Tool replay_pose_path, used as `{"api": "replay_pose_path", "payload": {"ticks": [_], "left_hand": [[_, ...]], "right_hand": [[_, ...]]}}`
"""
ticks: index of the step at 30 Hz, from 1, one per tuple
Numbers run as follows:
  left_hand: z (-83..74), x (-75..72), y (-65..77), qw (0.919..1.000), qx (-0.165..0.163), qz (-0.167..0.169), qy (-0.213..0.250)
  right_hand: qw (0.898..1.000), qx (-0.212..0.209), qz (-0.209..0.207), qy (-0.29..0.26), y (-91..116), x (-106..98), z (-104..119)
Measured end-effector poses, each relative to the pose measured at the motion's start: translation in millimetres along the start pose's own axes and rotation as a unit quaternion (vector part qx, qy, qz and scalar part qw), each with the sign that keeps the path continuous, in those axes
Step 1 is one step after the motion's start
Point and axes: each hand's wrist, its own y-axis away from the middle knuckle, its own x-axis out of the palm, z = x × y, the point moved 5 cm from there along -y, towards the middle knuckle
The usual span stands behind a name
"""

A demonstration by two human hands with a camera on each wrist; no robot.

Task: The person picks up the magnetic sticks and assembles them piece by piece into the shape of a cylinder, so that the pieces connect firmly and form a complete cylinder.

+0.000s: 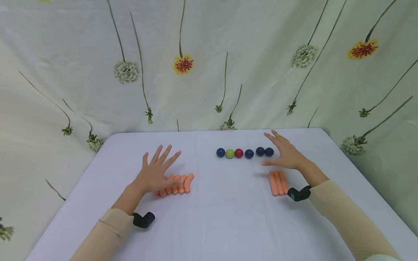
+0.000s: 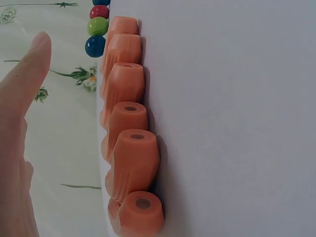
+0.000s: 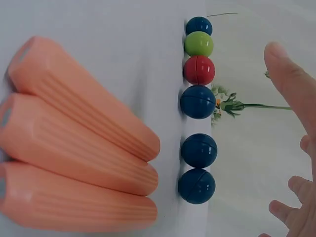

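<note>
My left hand (image 1: 156, 175), fingers spread, hovers above a row of several orange, ribbed plastic pieces (image 1: 187, 183) and hides part of them. In the left wrist view these orange pieces (image 2: 133, 160) stand side by side, with round holes in their near ends. My right hand (image 1: 289, 154) is spread near the right end of a row of several balls (image 1: 239, 153) in dark blue, green and red. Just below that hand, three orange pieces (image 1: 278, 183) lie side by side; their ribbed sides (image 3: 84, 148) show closely in the right wrist view. Both hands hold nothing.
A white-covered table (image 1: 225, 217) carries everything. Behind it hangs a pale curtain (image 1: 261, 72) printed with flowers. Each wrist wears a black device, one on the left (image 1: 143, 220) and one on the right (image 1: 299, 194).
</note>
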Motion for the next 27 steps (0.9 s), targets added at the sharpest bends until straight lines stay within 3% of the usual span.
{"api": "replay_pose_path", "payload": {"ticks": [13,27], "left_hand": [[-14.7,11.3,3.3,0.9993,-0.008,-0.008,0.035],[-50.7,6.4,9.2,0.9974,0.011,-0.03,0.064]], "right_hand": [[0.998,0.036,0.002,-0.046,-4,9,-25],[0.995,0.067,0.009,-0.071,-14,23,-39]]}}
